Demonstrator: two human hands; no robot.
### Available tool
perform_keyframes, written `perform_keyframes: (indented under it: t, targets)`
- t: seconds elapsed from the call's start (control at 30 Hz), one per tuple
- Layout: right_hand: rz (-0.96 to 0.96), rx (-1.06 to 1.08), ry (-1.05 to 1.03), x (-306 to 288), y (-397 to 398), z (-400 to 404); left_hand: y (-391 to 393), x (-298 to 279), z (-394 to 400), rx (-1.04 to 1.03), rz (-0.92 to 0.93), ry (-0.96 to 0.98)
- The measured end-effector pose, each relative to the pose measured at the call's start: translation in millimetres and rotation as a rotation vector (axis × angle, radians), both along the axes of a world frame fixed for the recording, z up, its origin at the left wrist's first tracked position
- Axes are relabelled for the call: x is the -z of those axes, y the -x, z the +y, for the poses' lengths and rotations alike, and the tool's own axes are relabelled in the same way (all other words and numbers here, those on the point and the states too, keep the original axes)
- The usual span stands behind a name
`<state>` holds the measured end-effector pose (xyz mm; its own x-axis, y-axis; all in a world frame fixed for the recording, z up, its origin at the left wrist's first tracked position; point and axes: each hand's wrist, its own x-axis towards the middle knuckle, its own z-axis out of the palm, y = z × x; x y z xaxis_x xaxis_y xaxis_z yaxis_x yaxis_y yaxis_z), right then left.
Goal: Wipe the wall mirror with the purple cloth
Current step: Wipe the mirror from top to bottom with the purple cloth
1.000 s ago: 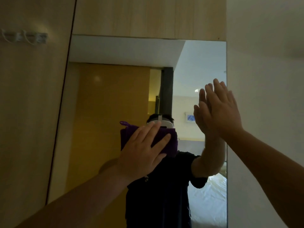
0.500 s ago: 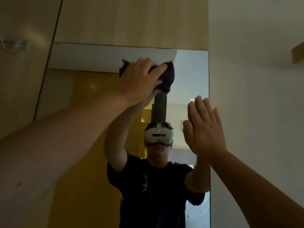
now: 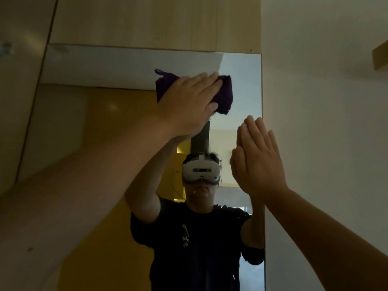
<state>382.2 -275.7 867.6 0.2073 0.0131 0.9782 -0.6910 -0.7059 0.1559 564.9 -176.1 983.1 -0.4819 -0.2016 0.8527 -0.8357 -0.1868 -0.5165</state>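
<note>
The tall wall mirror (image 3: 88, 127) is set into a wooden panel and fills the middle of the head view. My left hand (image 3: 188, 101) presses a folded purple cloth (image 3: 224, 94) flat against the glass near the mirror's top, right of centre. A small loop of the cloth sticks out at its upper left. My right hand (image 3: 257, 158) rests flat, fingers together and pointing up, against the mirror's right edge, holding nothing. The mirror reflects a person in a dark shirt and both raised arms.
Light wooden panelling (image 3: 147, 19) runs above and left of the mirror. A plain white wall (image 3: 325, 122) meets the mirror's right edge. A wooden shelf corner (image 3: 380, 57) juts out at the upper right. Small wall hooks (image 3: 5, 52) show at the far left.
My left hand has carried the cloth from chest height up to the mirror's top, then slightly down and right. My right hand has stayed flat on the right edge.
</note>
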Motion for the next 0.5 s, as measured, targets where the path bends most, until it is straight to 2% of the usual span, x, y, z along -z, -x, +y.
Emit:
perform_keyframes:
  t: [0.23, 0.5]
  targets:
    - [-0.110, -0.201, 0.003, -4, 14, 5, 4, 114, 1, -0.079, -0.024, -0.022]
    - [-0.156, 0.073, -0.111, -18, 74, -27, 2, 229, 11, -0.087, -0.075, -0.122]
